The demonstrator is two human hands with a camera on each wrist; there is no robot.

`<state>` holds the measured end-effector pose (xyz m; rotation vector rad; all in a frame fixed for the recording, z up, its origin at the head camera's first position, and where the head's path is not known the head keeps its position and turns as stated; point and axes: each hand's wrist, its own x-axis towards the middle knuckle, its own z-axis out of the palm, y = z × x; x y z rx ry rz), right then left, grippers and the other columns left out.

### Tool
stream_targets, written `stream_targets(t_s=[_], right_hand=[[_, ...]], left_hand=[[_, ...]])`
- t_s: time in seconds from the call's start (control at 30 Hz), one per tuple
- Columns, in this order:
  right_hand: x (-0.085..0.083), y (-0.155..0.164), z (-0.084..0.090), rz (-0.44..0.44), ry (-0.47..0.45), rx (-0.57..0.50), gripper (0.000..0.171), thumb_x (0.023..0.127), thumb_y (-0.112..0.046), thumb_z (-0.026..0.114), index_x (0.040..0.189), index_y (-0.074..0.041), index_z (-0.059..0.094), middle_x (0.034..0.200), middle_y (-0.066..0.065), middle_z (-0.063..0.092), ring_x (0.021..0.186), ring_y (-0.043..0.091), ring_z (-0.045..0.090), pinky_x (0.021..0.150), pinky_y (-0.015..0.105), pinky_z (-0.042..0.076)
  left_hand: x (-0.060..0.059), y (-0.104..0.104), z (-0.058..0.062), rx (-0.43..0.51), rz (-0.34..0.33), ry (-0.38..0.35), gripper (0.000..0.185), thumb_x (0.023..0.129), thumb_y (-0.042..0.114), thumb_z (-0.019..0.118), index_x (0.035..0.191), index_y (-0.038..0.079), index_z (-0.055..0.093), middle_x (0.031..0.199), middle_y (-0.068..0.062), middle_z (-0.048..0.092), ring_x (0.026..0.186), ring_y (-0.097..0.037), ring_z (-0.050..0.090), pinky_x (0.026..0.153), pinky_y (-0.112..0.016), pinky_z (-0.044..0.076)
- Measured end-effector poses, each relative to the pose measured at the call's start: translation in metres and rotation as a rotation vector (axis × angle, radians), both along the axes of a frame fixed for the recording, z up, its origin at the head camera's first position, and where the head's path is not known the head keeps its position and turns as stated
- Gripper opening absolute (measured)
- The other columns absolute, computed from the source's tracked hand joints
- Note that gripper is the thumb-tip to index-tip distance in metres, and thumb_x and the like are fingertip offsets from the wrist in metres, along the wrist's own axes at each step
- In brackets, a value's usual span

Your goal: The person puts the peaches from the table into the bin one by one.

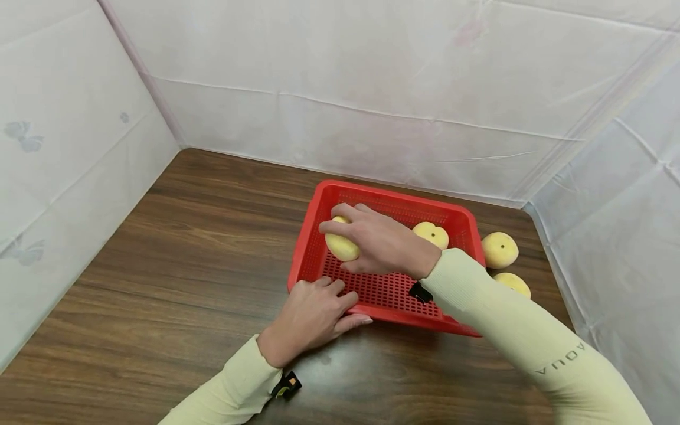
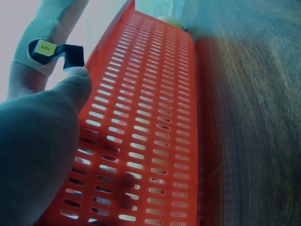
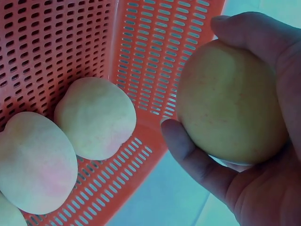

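Head view: the fingers (image 1: 340,223) of the right hand (image 1: 379,243) are curled round a yellow fruit (image 1: 342,246), thumb beneath and the other fingers over the top, holding it just above the left part of a red basket (image 1: 319,218). The wrist bends down from a pale green sleeve (image 1: 510,321) that reaches in across the basket's near right corner. In the right wrist view the same fruit (image 3: 230,101) sits deep in the palm, with two more fruits (image 3: 96,117) lying on the basket floor below. The left hand (image 1: 316,313) lies palm down on the brown tabletop (image 1: 175,260), fingers nearly straight and together, their tips pressed against the basket's near left corner. Two other yellow fruits (image 1: 499,249) rest on the tabletop just outside the basket's right wall.
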<state>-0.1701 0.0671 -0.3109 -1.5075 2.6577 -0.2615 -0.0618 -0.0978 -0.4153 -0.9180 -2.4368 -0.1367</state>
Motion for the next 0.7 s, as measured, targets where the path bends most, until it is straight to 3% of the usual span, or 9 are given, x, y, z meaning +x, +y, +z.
stream_targets(t_s=[0.37, 0.7], right_hand=[[-0.001, -0.002, -0.015, 0.000, -0.023, 0.043, 0.062, 0.085, -0.028, 0.082, 0.143, -0.025, 0.059, 0.140, 0.004, 0.053, 0.108, 0.021, 0.056, 0.084, 0.032, 0.055], [-0.003, -0.003, -0.032, 0.021, -0.049, 0.070, 0.067, 0.085, -0.027, 0.085, 0.145, -0.023, 0.056, 0.146, 0.007, 0.052, 0.129, 0.029, 0.055, 0.089, 0.034, 0.059]], left_hand=[[0.001, 0.001, -0.001, 0.011, -0.010, 0.002, 0.052, 0.095, 0.068, 0.059, 0.069, 0.024, 0.057, 0.065, 0.004, 0.057, 0.053, -0.012, 0.054, 0.044, -0.022, 0.016], [0.000, 0.000, 0.001, 0.011, -0.008, 0.011, 0.050, 0.094, 0.068, 0.062, 0.070, 0.024, 0.058, 0.067, 0.004, 0.058, 0.053, -0.012, 0.053, 0.044, -0.023, 0.015]])
